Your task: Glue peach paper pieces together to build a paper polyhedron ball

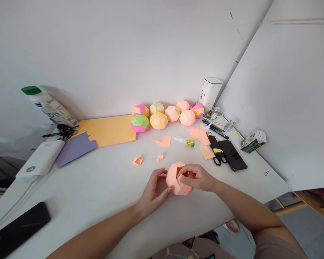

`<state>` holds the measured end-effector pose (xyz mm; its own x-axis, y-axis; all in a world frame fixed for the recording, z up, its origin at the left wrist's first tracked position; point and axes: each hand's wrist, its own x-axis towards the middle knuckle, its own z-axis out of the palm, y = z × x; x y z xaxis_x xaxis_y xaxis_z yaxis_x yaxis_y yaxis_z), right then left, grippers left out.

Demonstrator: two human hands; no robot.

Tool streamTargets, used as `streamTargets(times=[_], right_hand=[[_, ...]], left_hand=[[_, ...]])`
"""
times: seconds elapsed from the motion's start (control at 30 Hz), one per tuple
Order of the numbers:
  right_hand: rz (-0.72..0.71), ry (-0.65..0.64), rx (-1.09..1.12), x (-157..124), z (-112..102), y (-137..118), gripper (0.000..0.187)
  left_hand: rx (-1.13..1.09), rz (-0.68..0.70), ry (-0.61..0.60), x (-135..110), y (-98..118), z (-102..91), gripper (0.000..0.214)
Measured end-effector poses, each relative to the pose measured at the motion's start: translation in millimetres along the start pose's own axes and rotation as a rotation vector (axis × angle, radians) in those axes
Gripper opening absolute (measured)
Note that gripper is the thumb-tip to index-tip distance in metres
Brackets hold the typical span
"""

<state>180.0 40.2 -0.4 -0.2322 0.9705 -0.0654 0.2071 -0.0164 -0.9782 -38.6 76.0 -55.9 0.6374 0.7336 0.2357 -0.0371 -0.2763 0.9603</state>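
A peach folded-paper ball (172, 180) with an opening in its upper side rests at the front of the white table (110, 187). My left hand (153, 190) is closed around its left side, fingertips at the upper edge and thumb at the lower. At the opening, my right hand (197, 176) pinches the ball's paper edge, its index finger reaching into the gap. Orange-red shows inside. Beyond the ball lie two small folded peach paper pieces (160, 158), a square peach sheet (165, 141) and a small glue bottle (189, 142) with a white nozzle.
Several finished paper balls (158, 121) stand along the wall. To the right are peach sheets (199, 135), scissors (219, 155), pens (216, 128), a phone (233, 154) and a small carton (253, 141). Purple paper (77, 148), a white power bank (40, 158) and a dark phone (20, 230) lie left.
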Motion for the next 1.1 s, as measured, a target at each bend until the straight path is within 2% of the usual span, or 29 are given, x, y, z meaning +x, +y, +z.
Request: streamTargets(times=[0.13, 0.23, 0.33, 0.5, 0.8, 0.93, 1.1], right_hand=[[-0.027, -0.013, -0.050, -1.5, 1.4, 0.5, 0.014], [-0.128, -0.081, -0.084, -3.2, 5.6, 0.2, 0.011], [-0.259, -0.148, -0.124, -4.8, 10.7, 0.5, 0.010], [-0.307, -0.177, -0.146, -5.5, 14.5, 2.9, 0.010], [-0.348, -0.215, -0.145, -8.2, 14.1, 0.7, 0.011], [-0.276, -0.241, -0.130, -9.7, 15.7, 1.2, 0.010], [-0.128, -0.207, -0.054, -10.3, 20.3, -0.9, 0.008]], left_hand=[[0.370, 0.295, 0.119, -2.7, 0.3, -2.2, 0.054], [0.577, 0.492, 0.115, -6.1, 3.8, -1.9, 0.061], [0.736, 0.595, 0.110, -10.7, 6.2, 0.2, 0.067], [0.817, 0.603, 0.088, -14.3, 5.4, 2.9, 0.063], [0.932, 0.716, 0.100, -21.5, 4.7, 7.6, 0.039], [0.936, 0.706, 0.080, -23.1, 9.3, 9.1, 0.038], [0.801, 0.602, -0.003, -19.7, 20.6, 6.7, 0.035]])
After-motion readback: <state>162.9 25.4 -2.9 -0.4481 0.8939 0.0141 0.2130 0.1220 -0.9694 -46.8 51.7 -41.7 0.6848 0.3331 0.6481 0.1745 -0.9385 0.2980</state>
